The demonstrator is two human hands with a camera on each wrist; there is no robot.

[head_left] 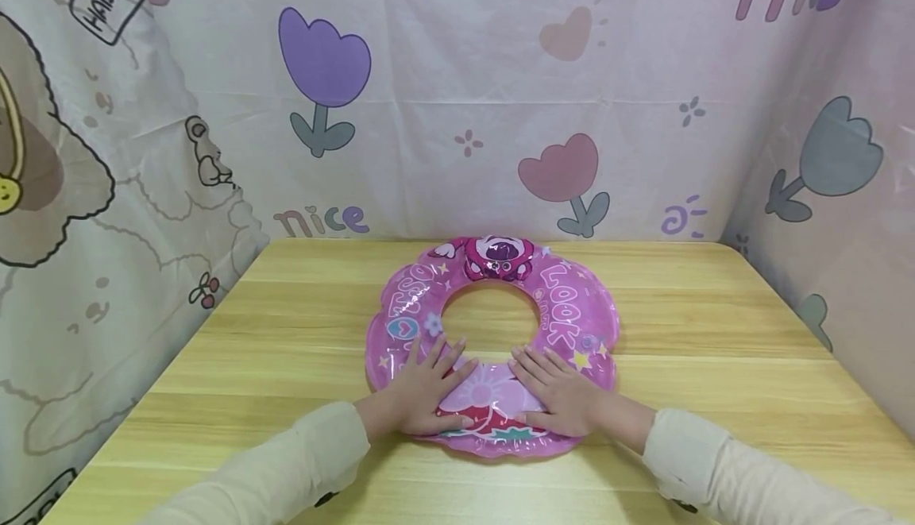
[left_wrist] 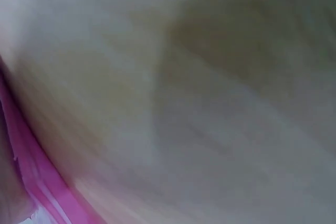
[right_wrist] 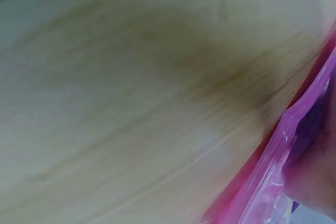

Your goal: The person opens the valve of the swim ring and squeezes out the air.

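A pink inflatable swim ring [head_left: 572,287] lies flat on the wooden table, with a bear picture at its far side and a flower and strawberry print at its near side. My left hand [head_left: 426,390] rests palm down on the near left part of the ring, fingers spread. On the near right part lies my right hand [head_left: 561,394], its fingers straight and pointing inward. The left wrist view shows the ring's pink edge [left_wrist: 39,171] at lower left. In the right wrist view the glossy seam [right_wrist: 286,129] runs beside the heel of the hand.
The light wooden table [head_left: 286,310] reaches back to a printed cloth [head_left: 443,48] with tulips and lettering. Cloth also hangs along the left and right sides. Both forearms wear cream sleeves [head_left: 286,461].
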